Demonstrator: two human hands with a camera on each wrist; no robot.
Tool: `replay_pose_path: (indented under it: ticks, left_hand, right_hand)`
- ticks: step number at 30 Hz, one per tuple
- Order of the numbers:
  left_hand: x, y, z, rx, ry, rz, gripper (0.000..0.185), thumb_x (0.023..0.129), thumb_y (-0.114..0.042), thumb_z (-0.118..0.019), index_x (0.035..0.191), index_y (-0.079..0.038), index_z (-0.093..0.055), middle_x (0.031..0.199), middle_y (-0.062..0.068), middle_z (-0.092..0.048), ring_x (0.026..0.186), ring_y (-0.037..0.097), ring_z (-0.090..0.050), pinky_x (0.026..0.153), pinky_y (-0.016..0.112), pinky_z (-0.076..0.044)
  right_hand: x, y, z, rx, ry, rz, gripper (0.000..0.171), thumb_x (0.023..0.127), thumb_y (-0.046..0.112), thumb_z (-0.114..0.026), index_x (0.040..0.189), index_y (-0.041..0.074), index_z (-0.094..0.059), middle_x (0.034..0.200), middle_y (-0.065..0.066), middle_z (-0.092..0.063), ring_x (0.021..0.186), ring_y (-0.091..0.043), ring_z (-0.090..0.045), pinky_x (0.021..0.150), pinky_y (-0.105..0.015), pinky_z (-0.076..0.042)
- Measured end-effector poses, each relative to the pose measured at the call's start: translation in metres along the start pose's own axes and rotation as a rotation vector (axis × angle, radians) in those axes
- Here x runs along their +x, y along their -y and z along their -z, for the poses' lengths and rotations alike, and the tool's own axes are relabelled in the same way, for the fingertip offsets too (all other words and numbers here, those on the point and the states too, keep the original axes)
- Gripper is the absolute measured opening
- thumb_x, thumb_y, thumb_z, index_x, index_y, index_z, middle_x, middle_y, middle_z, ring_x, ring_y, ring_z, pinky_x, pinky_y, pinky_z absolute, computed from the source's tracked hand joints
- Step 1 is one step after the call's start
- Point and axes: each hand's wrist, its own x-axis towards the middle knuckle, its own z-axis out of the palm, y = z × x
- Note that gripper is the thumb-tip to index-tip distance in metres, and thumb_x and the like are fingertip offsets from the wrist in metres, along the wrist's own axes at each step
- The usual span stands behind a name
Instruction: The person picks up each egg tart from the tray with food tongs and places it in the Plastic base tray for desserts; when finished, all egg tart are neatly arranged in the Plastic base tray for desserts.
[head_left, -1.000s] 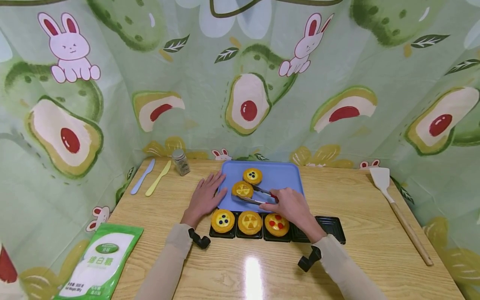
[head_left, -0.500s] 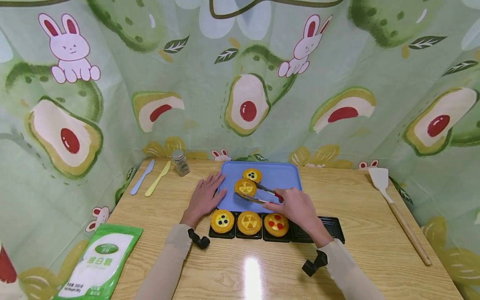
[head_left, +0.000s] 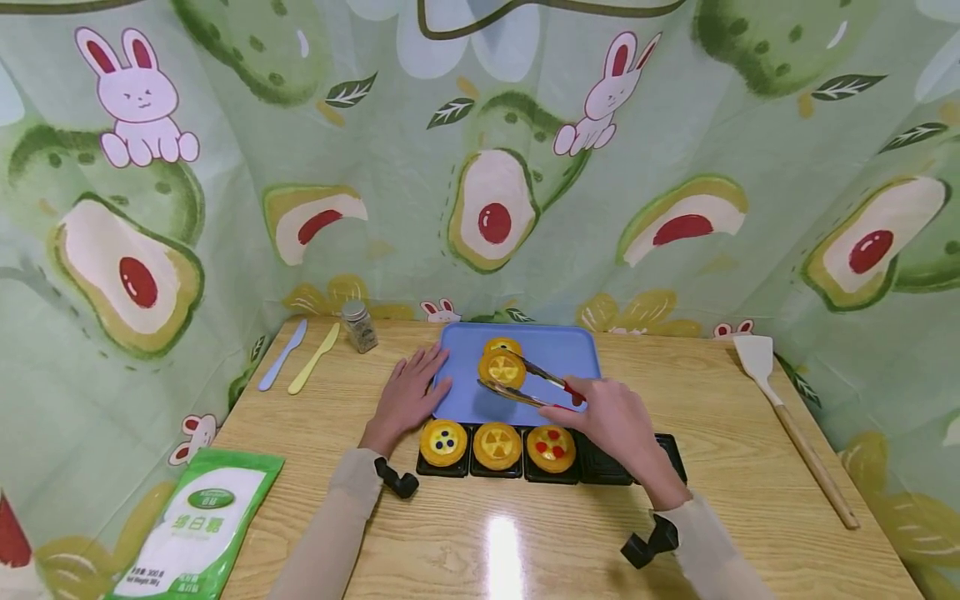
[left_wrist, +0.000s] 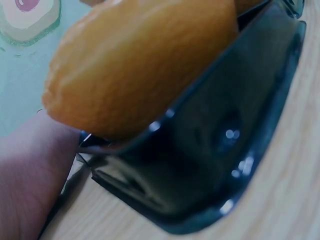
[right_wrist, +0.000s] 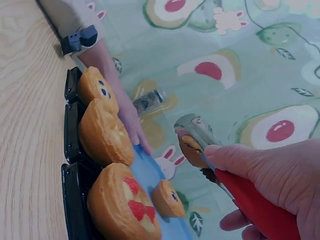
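My right hand (head_left: 618, 421) grips red-handled metal tongs (head_left: 525, 397). An egg tart (head_left: 502, 368) with yellow wedge-shaped pieces on top is pinched between the tong tips, raised over the blue tray (head_left: 562, 346). Partly hidden behind it, a second tart (right_wrist: 169, 199) with dark blue berries sits on the tray. My left hand (head_left: 408, 393) lies flat with fingers spread at the tray's left edge. In front of the tray, three more tarts stand in black plastic holders: one with blue berries (head_left: 442, 442), one with yellow wedges (head_left: 497, 447), one with red pieces (head_left: 551, 449).
More black holders (head_left: 606, 468) continue the row to the right, partly under my right forearm. A white spatula (head_left: 783, 408) with a wooden handle lies far right. At left are a blue knife (head_left: 283, 357), a yellow knife (head_left: 315, 360), a shaker jar (head_left: 360, 327) and a sugar bag (head_left: 198, 521).
My right hand has moved right with the tongs, and the wedge-topped tart has risen and shifted right, now covering much of the berry tart behind. My left hand stays put.
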Motion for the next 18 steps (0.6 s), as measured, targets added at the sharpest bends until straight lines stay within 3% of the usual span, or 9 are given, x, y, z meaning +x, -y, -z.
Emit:
replay_pose_path:
  ticks: [8,13,16,18]
  left_hand:
    - [0.000,0.000,-0.001,-0.004,-0.009,-0.001,0.065,0.110,-0.053,-0.041,0.166,-0.023,-0.033,0.172,0.000,-0.026,0.160,0.033,-0.021,0.127,0.059,-0.012]
    - [0.000,0.000,-0.001,-0.011,-0.008,0.007,0.065,0.109,-0.054,-0.042,0.166,-0.023,-0.033,0.172,0.000,-0.025,0.160,0.032,-0.020,0.128,0.058,-0.011]
    - [0.000,0.000,-0.002,-0.017,-0.016,0.001,0.065,0.109,-0.053,-0.043,0.166,-0.022,-0.033,0.172,0.001,-0.026,0.160,0.033,-0.020,0.127,0.059,-0.011]
    - [0.000,0.000,-0.002,-0.021,-0.024,-0.005,0.065,0.109,-0.051,-0.044,0.165,-0.020,-0.035,0.172,0.003,-0.027,0.159,0.034,-0.021,0.127,0.060,-0.012]
  right_hand:
    - [-0.013,-0.005,0.014,-0.012,-0.049,-0.014,0.057,0.085,0.063,-0.078,0.071,0.018,-0.046,0.058,0.009,-0.031,0.046,-0.006,-0.021,0.046,-0.025,-0.015]
    - [-0.023,-0.008,0.023,-0.009,-0.056,-0.041,0.049,0.083,0.064,-0.078,0.077,0.020,-0.060,0.060,0.011,-0.041,0.046,-0.006,-0.025,0.045,-0.024,-0.019]
    - [-0.030,-0.010,0.029,0.013,-0.058,-0.069,0.043,0.083,0.058,-0.082,0.088,0.016,-0.072,0.062,0.011,-0.048,0.046,-0.007,-0.030,0.045,-0.025,-0.022]
    - [-0.036,-0.010,0.033,0.015,-0.047,-0.089,0.041,0.083,0.054,-0.084,0.086,0.015,-0.071,0.064,0.010,-0.050,0.048,-0.007,-0.033,0.046,-0.025,-0.024]
